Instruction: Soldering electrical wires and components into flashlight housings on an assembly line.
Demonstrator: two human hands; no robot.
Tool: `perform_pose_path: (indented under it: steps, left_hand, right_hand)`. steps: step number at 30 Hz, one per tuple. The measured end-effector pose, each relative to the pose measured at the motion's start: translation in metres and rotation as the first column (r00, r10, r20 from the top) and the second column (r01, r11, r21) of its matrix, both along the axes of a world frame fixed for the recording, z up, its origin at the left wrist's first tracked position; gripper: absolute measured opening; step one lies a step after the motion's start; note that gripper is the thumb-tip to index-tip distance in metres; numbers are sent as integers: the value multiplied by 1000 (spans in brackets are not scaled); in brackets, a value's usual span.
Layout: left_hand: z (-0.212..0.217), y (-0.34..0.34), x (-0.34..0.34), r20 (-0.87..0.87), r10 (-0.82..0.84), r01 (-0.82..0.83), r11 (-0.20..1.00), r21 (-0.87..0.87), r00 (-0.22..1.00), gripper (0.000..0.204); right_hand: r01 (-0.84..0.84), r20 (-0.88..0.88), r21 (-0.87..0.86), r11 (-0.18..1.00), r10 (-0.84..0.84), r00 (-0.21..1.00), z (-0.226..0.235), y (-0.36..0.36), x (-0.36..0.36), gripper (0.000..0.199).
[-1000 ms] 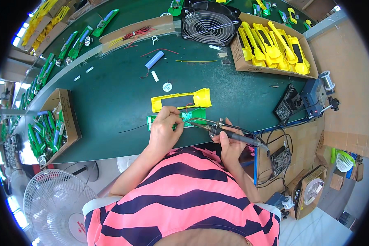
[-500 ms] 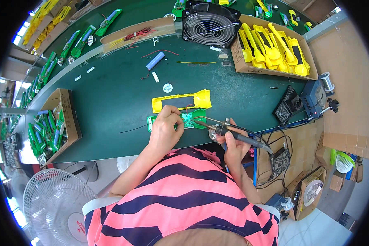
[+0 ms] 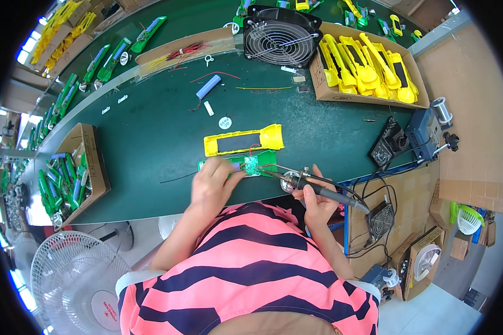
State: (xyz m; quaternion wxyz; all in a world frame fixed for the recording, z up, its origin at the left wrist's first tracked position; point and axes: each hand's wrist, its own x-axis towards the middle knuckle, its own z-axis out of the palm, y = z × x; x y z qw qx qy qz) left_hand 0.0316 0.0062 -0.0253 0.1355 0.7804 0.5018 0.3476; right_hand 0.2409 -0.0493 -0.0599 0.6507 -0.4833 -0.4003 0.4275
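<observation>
Since the earlier frame the right hand [image 3: 313,192] has drawn slightly toward the lower right, while the left hand [image 3: 211,183] has stayed on the board. Around them on the green counter [image 3: 151,139] lie a yellow housing [image 3: 243,140] just above the board, a blue cylinder cell [image 3: 208,87] and loose wires further up, a black fan [image 3: 280,36] at top centre, a carton of yellow shells [image 3: 369,70] at upper right and a carton of green parts [image 3: 72,167] at left; nothing blocks the work. The green circuit board [image 3: 248,163] is long and narrow, lying flat at frame centre. Left grip presses closed fingers on its left end; right grip is closed around the soldering iron [image 3: 313,185], whose tip meets the board's right end.
</observation>
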Motion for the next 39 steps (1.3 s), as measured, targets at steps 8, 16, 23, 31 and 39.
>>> perform_pose_path:
  steps: [8,16,23,31,39]
  left_hand:
    - [20,-3,-30,-351,241,-201,969,145,905,14]
    - [-4,-1,-4,-39,-109,112,988,107,993,22]
    - [-5,0,-2,-176,-166,180,981,67,970,22]
    - [-7,1,-1,-247,-182,201,978,55,952,20]
    - [-4,3,0,-243,-185,199,979,34,952,22]
  right_hand:
    - [-96,56,-8,995,96,994,11,7,3,23]
    - [-102,51,-66,993,106,993,9,10,1,20]
    - [-89,74,-86,992,96,993,5,14,4,18]
    - [-113,101,-81,990,121,987,5,19,4,16]
    - [-155,67,-23,988,157,985,0,22,4,19]
